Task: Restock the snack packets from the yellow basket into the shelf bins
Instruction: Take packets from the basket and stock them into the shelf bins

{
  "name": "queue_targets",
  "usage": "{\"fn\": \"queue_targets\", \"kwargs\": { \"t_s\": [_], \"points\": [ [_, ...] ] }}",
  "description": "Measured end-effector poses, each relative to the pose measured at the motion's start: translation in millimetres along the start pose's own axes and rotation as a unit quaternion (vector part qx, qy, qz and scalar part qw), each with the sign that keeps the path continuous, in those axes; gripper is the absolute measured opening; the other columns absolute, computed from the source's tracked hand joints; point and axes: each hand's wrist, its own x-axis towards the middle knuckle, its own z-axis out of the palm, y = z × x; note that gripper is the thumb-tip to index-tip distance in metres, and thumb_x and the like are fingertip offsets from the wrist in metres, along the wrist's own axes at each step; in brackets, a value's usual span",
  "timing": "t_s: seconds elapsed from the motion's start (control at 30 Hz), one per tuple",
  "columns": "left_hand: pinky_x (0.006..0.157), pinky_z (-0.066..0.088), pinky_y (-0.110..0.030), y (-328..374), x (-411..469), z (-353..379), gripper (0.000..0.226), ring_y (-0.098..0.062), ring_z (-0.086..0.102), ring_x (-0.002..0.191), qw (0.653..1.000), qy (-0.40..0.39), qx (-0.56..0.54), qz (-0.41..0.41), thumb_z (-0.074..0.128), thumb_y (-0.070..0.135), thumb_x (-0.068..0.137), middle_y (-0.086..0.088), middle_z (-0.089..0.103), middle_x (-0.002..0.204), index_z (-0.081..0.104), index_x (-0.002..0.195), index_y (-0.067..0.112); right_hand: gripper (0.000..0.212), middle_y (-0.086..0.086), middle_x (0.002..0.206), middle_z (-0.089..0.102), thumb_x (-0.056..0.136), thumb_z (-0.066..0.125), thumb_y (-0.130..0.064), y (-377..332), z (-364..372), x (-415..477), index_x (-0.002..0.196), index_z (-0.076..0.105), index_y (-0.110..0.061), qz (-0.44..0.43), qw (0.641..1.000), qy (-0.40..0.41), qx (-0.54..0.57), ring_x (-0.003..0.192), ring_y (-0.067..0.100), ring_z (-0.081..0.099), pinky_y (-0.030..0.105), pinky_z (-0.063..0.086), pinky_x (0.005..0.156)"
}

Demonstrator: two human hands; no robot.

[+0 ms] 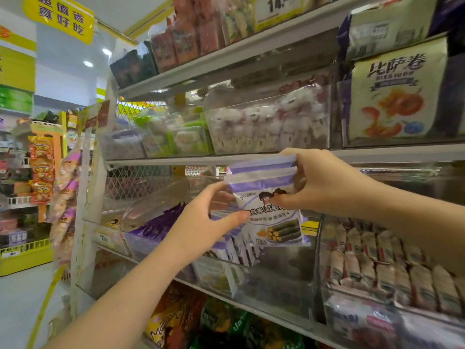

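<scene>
My left arm reaches up from the lower left, forearm bare, and my left hand pinches the left edge of the packets, thumb in front. My right arm comes in from the right, and my right hand grips their top, thumb across the front.

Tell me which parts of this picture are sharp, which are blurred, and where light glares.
Head view: the snack packet held by the left hand and right hand is sharpest; the lower right bin is smeared; a ceiling light glares upper left.
</scene>
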Motion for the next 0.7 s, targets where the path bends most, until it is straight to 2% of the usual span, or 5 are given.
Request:
{"fn": "queue_targets", "kwargs": {
  "t_s": [0.1,0.23,0.33,0.47,0.7],
  "points": [
    [0.091,0.044,-0.017,-19.0,-3.6,0.6,0.033,0.011,0.052,0.110,0.996,0.009,0.083,0.000,0.064,0.056,0.080,0.031,0.057,0.114,0.047,0.108,0.058,0.029,-0.013,0.073,0.066,0.073,0.075,-0.036,16.0,9.8,0.0,0.096,0.057,-0.032,0.011,0.989,-0.013,-0.149,0.063,0.004,0.060,0.029,0.053,0.059],
    [0.093,0.041,-0.018,-35.8,-7.6,5.0,0.030,0.004,0.050,0.113,0.986,-0.023,0.163,0.020,0.060,0.040,0.090,0.032,0.049,0.111,0.055,0.120,0.039,0.035,-0.010,0.081,0.064,0.076,0.073,-0.037,39.5,26.2,9.3,0.103,0.053,-0.030,0.035,0.957,-0.052,-0.284,0.070,0.011,0.060,0.034,0.054,0.062],
    [0.094,0.045,-0.030,-44.2,-10.3,7.2,0.026,0.000,0.053,0.106,0.983,-0.025,0.177,0.050,0.057,0.038,0.093,0.023,0.054,0.109,0.061,0.118,0.032,0.037,-0.012,0.084,0.062,0.074,0.074,-0.039,57.5,32.4,14.2,0.104,0.052,-0.034,0.066,0.953,-0.041,-0.292,0.072,0.008,0.057,0.028,0.048,0.057],
    [0.097,0.042,-0.037,-53.8,-11.9,9.2,0.023,-0.001,0.052,0.104,0.983,-0.012,0.165,0.080,0.052,0.041,0.094,0.024,0.054,0.104,0.063,0.113,0.033,0.032,-0.014,0.071,0.053,0.072,0.077,-0.038,80.0,34.0,29.0,0.091,0.052,-0.030,0.121,0.952,0.004,-0.281,0.062,0.002,0.048,0.024,0.033,0.048],
    [0.106,0.033,-0.035,-77.5,-25.0,12.4,0.033,0.002,0.050,0.108,0.965,0.017,0.205,0.161,0.043,0.044,0.096,0.020,0.057,0.112,0.061,0.120,0.029,0.024,-0.005,0.074,0.062,0.075,0.077,-0.030,89.4,56.3,67.2,0.075,0.053,-0.031,0.146,0.959,-0.017,-0.243,0.065,0.013,0.056,0.024,0.040,0.055]
  ]
}}
